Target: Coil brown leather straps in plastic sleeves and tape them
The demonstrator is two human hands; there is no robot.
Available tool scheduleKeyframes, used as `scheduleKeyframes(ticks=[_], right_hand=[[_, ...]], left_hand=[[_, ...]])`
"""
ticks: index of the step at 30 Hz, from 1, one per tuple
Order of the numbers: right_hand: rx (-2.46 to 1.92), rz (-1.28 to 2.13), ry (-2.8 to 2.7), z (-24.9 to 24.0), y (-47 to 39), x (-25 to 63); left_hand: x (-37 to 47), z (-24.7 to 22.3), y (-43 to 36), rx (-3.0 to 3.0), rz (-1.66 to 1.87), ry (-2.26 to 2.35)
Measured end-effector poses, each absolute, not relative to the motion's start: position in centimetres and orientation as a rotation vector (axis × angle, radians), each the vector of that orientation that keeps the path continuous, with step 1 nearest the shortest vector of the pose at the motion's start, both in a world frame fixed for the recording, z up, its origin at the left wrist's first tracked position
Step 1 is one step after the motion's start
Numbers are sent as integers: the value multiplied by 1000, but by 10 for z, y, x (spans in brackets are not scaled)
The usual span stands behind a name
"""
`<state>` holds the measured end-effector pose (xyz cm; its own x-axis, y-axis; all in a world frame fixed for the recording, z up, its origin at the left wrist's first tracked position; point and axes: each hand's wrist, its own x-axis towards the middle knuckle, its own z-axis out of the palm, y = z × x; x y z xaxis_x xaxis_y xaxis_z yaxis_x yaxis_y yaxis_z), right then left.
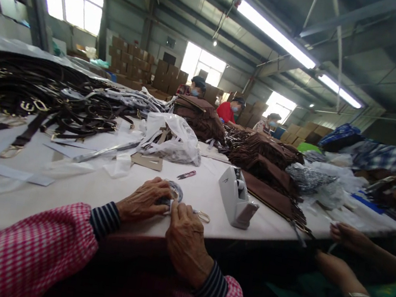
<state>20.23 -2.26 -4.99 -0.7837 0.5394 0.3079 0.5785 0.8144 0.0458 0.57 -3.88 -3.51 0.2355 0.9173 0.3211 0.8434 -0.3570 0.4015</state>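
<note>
Close to the table's front edge, both hands are on a small coiled strap (177, 190) that looks covered in pale grey wrapping. My left hand (145, 199) has its fingers curled over the coil's left side. The fingers of my right hand (187, 239) pinch the coil's near right part, hiding much of it. A gold metal clasp (204, 216) sticks out to the right of my right fingers. Beyond the hands lies a small pair of thread snips (186, 174). To the right stands a grey tape dispenser (237, 199).
Dark straps with gold buckles (35, 89) are heaped at the left. A clear plastic bag (173, 137) holds strips. Brown bags (262, 163) are piled behind the dispenser. A co-worker's hands (348, 250) are at the right edge; several people work farther back.
</note>
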Motion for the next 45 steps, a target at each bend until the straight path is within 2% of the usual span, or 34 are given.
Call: scheduleKeyframes(ticks=[13, 18, 22, 26, 30, 35, 40, 45], right_hand=[[-882, 78, -2650, -38, -27, 211], [-763, 270, -2292, -5, -7, 263], [-999, 275, -1889, 31, 41, 333], [-1325, 690, -1800, 48, 91, 372], [-1385, 975, -1798, 45, 110, 373], [-1399, 1124, -1621, 38, 110, 369], [-1356, 1160, -1378, 27, 109, 362], [-1166, 999, -1196, 13, 91, 355]], left_hand=[[17, -52, -32, 2469, 698, 1856], [12, -71, -24, 2517, 804, 1903], [3, -56, -21, 2241, 969, 1869], [3, -26, -17, 1829, 1116, 1795], [9, -22, -4, 1632, 1202, 1696], [16, -30, -2, 1605, 1257, 1677], [19, -25, -7, 1640, 1260, 1699], [20, -23, -8, 1635, 1284, 1694]])
